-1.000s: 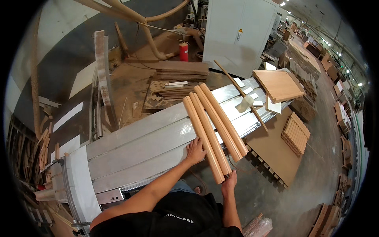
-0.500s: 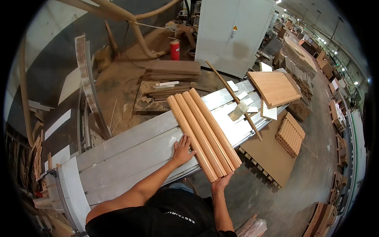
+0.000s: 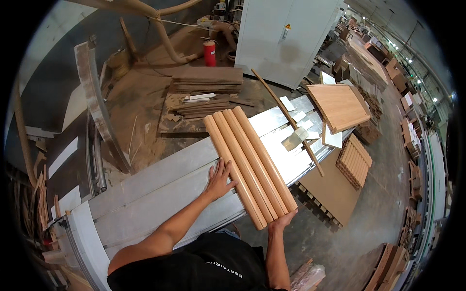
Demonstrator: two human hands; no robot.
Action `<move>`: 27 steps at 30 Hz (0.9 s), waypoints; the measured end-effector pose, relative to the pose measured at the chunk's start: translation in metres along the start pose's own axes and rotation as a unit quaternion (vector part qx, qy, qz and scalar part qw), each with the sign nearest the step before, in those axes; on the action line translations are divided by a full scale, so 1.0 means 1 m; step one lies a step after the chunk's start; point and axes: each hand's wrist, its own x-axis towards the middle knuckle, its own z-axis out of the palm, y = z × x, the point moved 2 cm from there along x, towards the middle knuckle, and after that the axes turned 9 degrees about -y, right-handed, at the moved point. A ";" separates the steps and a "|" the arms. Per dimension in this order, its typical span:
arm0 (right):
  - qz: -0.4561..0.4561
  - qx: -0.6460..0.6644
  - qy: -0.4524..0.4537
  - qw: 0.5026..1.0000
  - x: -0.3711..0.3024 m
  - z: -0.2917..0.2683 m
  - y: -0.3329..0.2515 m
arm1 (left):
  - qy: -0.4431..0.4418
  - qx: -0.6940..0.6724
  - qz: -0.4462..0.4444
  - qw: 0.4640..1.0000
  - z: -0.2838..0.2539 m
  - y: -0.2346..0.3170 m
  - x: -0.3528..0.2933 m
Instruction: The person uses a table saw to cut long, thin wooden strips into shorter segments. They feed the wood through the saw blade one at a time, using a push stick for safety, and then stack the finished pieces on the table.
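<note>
Honey-coloured wood fills the middle of our head view: four round-topped wooden rails (image 3: 250, 165) lying side by side, slantwise across the grey metal machine table (image 3: 155, 199), near ends jutting past its edge. As far as we can judge, the lining-up is nearly done: lengths parallel, ends close to level. What's left looks slight: thin dark seams show between the rails, and we see nothing binding them. And what a surface, smooth, shiny along the crowns, no damage we can make out! Our left hand (image 3: 218, 180) has its fingers spread, clamped on nothing, fingertips at the outer side of the leftmost rail. Our right hand (image 3: 282, 221) is up against the near ends; whether its fingers close underneath, we cannot tell. Off right, a ribbed stack of wooden pieces (image 3: 354, 162) sits on a brown board (image 3: 330, 194).
</note>
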 end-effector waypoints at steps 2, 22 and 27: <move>-0.001 0.009 -0.016 1.000 -0.001 0.003 0.003 | 0.000 0.007 0.008 1.000 0.002 -0.004 0.000; 0.000 -0.056 0.012 0.998 -0.049 0.003 0.041 | 0.012 0.046 0.005 0.999 -0.002 -0.001 0.004; 0.012 -0.017 0.026 0.999 -0.046 -0.001 0.037 | 0.000 0.047 -0.009 0.999 0.004 0.003 0.016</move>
